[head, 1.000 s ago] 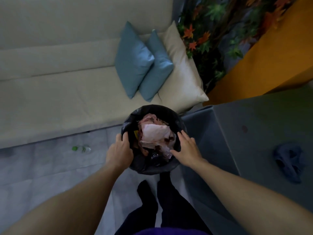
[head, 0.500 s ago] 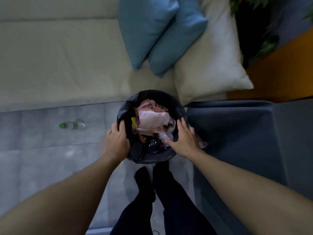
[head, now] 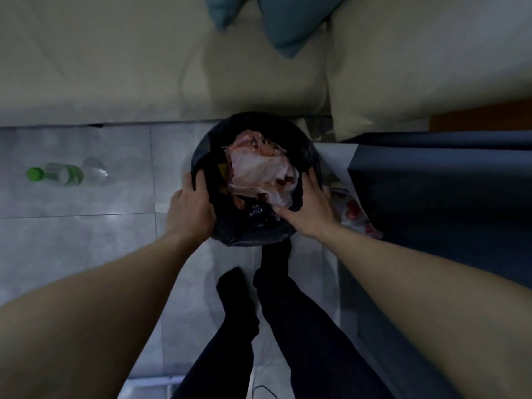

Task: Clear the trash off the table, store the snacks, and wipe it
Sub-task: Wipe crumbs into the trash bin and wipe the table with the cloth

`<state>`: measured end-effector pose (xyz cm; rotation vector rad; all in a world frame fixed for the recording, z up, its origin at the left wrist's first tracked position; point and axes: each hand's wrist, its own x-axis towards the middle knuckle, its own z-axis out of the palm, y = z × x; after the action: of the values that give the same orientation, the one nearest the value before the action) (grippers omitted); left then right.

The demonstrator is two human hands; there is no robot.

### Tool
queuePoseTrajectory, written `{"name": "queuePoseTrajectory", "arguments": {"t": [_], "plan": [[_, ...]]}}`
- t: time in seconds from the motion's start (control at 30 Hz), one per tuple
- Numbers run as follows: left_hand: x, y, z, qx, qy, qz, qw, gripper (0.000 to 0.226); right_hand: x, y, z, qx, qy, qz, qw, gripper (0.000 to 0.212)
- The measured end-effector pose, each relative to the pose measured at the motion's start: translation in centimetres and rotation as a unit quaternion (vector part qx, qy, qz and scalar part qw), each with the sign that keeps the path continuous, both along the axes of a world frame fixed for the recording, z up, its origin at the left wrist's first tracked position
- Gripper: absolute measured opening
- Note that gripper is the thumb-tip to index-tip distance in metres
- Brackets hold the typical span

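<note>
Sofa sits just past both hands, table off to the right of the right hand. The trash bin is between the hands. The left hand curls over its rim and the right one clamps the other side. It looks overfull imo, so the crumpled wrapper on top could slide out if it tips. The bottle left of the left hand and the packet by the right hand are on the floor, easy to trip on.
</note>
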<state>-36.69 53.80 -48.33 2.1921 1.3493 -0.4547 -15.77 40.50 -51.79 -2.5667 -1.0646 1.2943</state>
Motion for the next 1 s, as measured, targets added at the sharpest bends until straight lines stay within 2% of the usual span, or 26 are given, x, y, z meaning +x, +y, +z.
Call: {"name": "queuePoseTrajectory", "arguments": {"t": [0.13, 0.37, 0.53, 0.63, 0.73, 0.87, 1.0], "plan": [[-0.4, 0.7, -3.5, -0.011, 0.007, 0.013, 1.000, 0.076, 0.0, 0.8, -3.3, 0.020, 0.011, -0.003, 1.000, 0.118], [-0.8, 2.0, -7.0, -0.044, 0.033, -0.004, 0.998, 0.105, 0.0, 1.5, -6.2, 0.025, 0.007, 0.029, 0.999, 0.123], [-1.3, 2.4, -7.4, -0.063, 0.076, -0.030, 0.995, 0.120, -0.2, 1.5, -5.6, 0.014, 0.050, 0.024, 0.998, 0.120], [-1.2, 2.9, -6.5, -0.082, 0.115, -0.046, 0.989, 0.114, -0.2, 1.8, -4.2, 0.000, 0.084, 0.022, 0.996, 0.111], [-0.3, 3.7, -4.0, -0.080, 0.130, -0.053, 0.987, 0.096, 0.0, 2.8, -1.8, 0.010, 0.070, 0.013, 0.997, 0.103], [2.1, 4.9, 1.0, -0.042, 0.122, -0.094, 0.987, 0.078, 0.4, 4.2, 3.2, 0.044, 0.018, -0.004, 0.999, 0.088], [4.2, 5.8, 7.4, -0.004, 0.086, -0.132, 0.988, 0.070, 1.1, 4.5, 10.1, 0.032, -0.059, 0.030, 0.997, 0.085]]}}
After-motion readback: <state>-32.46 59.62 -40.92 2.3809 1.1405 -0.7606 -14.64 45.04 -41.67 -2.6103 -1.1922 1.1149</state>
